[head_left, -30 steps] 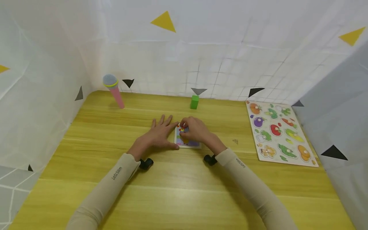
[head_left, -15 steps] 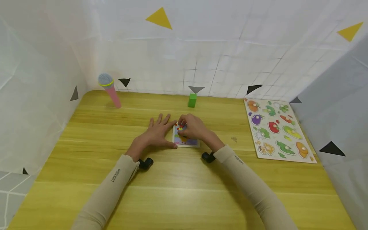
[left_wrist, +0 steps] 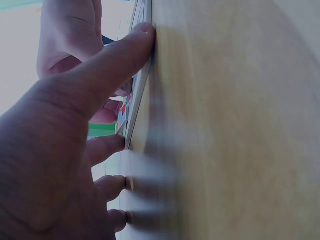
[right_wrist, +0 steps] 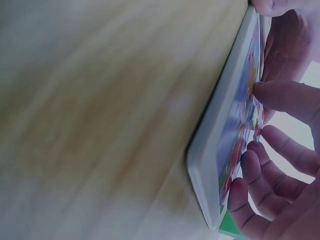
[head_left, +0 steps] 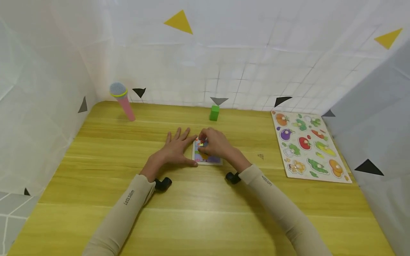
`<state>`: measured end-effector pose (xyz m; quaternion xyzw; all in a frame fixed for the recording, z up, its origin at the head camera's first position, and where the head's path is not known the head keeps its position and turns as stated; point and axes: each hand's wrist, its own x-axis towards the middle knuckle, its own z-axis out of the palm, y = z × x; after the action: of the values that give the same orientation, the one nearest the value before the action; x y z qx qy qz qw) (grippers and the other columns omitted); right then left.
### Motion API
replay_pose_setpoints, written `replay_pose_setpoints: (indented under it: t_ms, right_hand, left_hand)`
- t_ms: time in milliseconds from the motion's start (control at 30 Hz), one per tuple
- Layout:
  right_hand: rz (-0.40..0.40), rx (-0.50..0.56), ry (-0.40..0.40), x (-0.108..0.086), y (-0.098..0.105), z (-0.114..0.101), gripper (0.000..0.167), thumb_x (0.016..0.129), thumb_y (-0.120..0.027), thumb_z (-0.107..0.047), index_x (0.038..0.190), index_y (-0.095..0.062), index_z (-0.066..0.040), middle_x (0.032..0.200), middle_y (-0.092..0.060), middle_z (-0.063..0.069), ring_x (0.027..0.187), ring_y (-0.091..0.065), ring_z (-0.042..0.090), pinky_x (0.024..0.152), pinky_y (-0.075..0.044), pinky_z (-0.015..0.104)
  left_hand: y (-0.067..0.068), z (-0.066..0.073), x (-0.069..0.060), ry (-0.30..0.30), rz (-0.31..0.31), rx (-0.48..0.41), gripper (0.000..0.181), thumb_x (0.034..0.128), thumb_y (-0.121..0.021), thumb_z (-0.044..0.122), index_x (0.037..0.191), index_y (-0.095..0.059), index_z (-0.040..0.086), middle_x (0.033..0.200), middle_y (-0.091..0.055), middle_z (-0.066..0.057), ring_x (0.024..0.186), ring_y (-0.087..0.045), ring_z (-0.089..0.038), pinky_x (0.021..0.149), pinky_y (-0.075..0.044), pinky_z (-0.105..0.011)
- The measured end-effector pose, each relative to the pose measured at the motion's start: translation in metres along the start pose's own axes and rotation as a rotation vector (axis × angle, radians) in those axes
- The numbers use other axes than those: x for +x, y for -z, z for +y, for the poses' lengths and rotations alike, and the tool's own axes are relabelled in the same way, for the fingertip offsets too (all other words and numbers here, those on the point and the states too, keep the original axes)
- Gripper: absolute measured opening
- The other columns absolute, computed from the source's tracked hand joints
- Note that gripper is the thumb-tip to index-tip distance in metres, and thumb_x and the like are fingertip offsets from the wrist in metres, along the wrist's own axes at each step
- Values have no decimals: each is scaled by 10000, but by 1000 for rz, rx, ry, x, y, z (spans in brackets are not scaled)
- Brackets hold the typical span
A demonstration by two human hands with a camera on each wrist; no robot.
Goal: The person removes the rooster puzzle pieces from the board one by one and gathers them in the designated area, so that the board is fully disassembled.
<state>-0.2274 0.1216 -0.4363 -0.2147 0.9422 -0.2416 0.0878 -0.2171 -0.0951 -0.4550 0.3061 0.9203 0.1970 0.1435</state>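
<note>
A small framed picture board (head_left: 209,160) with a pale rim lies flat between the hands. My left hand (head_left: 174,151) has its fingers spread, thumb and index finger against the board's left edge and other fingertips on the table. Above the picture my right hand (head_left: 217,144) pinches a small colourful piece (right_wrist: 257,120) between thumb and fingers. The piece stands tilted over the board (right_wrist: 202,160) in the right wrist view, and the left wrist view also shows the tilted piece (left_wrist: 122,113). My right hand (right_wrist: 285,165) covers part of the picture.
Behind the board a green block (head_left: 214,113) stands on the wooden table (head_left: 205,220). At the back left is a pink microphone (head_left: 126,106) with a grey head. A vegetable puzzle board (head_left: 312,147) lies at the right, and white sheets (head_left: 192,67) enclose the table.
Colours between my right fingertips look different, with the small piece's angle changed. Both hands have stayed almost in place; the head view has shifted slightly.
</note>
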Motion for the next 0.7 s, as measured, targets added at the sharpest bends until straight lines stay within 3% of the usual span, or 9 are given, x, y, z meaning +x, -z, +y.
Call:
replay_pose_setpoints:
  t_ms: [400, 700]
  right_hand:
    - [34, -57, 60, -2, -5, -4, 381, 857, -813, -280, 1169, -690, -100, 1058, -622, 70, 920, -598, 201, 775, -517, 379]
    - [21, -116, 44, -1, 2, -7, 410, 856, -804, -319, 1158, -681, -71, 1039, -635, 67, 904, -606, 196, 768, -516, 366]
  left_hand:
    - [-3, -4, -3, 21, 6, -26, 1100, 757, -735, 704, 1611, -240, 219, 1672, -12, -114, 1500, 110, -394, 1124, 101, -657]
    - [-3, -3, 0, 18, 20, -28, 1111, 745, -731, 721, 1608, -249, 214, 1674, -22, -92, 1506, 95, -374, 1133, 102, -641]
